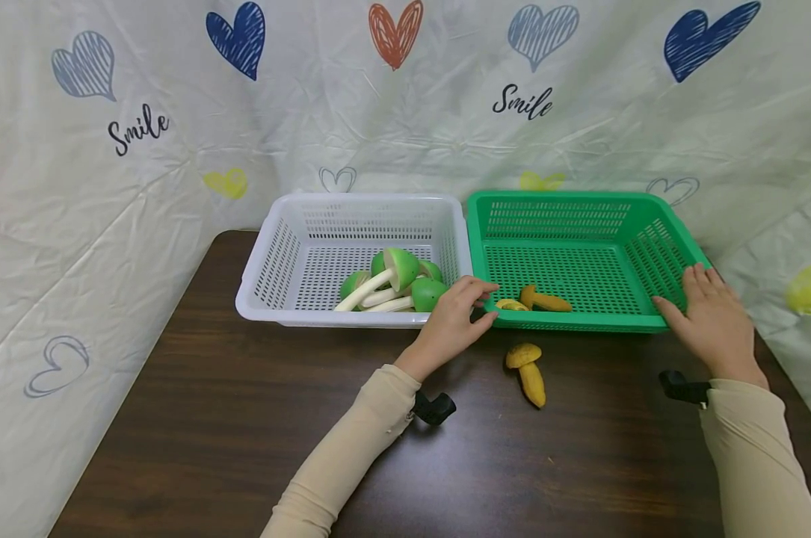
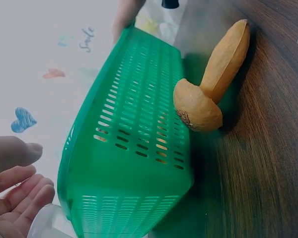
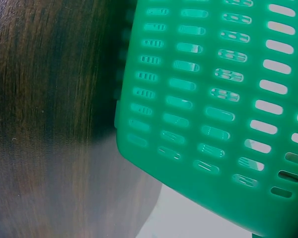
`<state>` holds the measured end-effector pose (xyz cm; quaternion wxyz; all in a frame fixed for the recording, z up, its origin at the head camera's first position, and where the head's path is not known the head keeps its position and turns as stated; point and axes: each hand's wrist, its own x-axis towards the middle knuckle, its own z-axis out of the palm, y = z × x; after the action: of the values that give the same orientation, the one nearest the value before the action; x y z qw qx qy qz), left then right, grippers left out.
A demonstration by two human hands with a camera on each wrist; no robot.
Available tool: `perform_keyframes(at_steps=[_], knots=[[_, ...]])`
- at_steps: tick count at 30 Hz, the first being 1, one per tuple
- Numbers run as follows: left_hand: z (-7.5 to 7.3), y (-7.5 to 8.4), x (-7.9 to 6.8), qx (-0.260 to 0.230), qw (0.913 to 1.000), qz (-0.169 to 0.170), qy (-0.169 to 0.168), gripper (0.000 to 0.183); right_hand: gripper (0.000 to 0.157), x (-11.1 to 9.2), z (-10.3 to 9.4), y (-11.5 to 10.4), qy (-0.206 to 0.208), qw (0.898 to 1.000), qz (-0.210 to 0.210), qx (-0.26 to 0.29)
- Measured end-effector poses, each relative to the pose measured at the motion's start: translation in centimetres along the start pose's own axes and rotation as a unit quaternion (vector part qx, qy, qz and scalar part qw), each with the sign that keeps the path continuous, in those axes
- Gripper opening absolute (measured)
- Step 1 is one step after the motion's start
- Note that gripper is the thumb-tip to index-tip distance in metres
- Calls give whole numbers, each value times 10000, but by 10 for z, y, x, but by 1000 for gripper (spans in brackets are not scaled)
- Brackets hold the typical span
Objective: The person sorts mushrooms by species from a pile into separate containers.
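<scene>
A green plastic basket (image 1: 546, 320) stands on the table with two yellow-brown toy mushrooms (image 1: 545, 300) in its front left corner. My left hand (image 1: 454, 321) is at that corner, fingers loosely bent and holding nothing; the left wrist view shows a gap between its fingertips (image 2: 34, 148) and the rim. At the opposite end, my right hand (image 1: 717, 329) rests on the front right corner, fingers extended along the rim; the right wrist view shows only basket wall and table. Another yellow-brown mushroom (image 1: 530, 373) lies on the table before the basket.
Left of the green basket, nearly touching it, is a white basket (image 1: 351, 320) with several green-capped, white-stemmed mushrooms (image 1: 401, 270). Both stand along the back of the dark wooden table (image 1: 244, 433). Behind hangs a white cloth (image 1: 311, 112) printed with hearts.
</scene>
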<state>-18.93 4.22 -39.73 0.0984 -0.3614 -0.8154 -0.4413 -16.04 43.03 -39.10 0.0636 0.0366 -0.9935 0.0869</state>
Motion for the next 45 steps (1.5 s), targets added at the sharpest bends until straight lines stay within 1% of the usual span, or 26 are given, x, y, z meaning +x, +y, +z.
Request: perform_keyframes(at_steps=[7,16,19,24,30,31,34,37,40,42,45], knots=[[0,0,0,-75,10000,-30,-53,37,79,0,0,1,-15,10000,2,-3],[2,-1,-1,-232,9997,106,-7,34,79,-1,0,1,-42,10000,39,28],[2,0,-4,-262,9992,286,34,32,79,-1,0,1,-44,10000,46,39],[3,7,-8,-279,9964,796,45,29,79,0,0,1,-10,10000,27,43],[6,19,-12,-340,9929,1128,-176,29,79,1,1,2,5,10000,26,19],[8,20,-13,-307,9924,1166,-229,29,79,1,1,2,4,10000,27,12],[14,23,-17,71,9905,1279,-499,30,79,1,0,2,-10,10000,26,-12],[23,24,-21,531,9853,1279,-1004,29,79,1,0,1,-4,10000,25,-24],[33,24,-26,986,9746,1253,-1573,30,79,1,0,1,3,10000,22,-25],[41,23,-28,1277,9652,1263,-1902,33,79,1,0,0,11,10000,18,-15],[52,20,-30,1683,9500,1366,-2247,41,79,1,0,0,-3,10000,19,25]])
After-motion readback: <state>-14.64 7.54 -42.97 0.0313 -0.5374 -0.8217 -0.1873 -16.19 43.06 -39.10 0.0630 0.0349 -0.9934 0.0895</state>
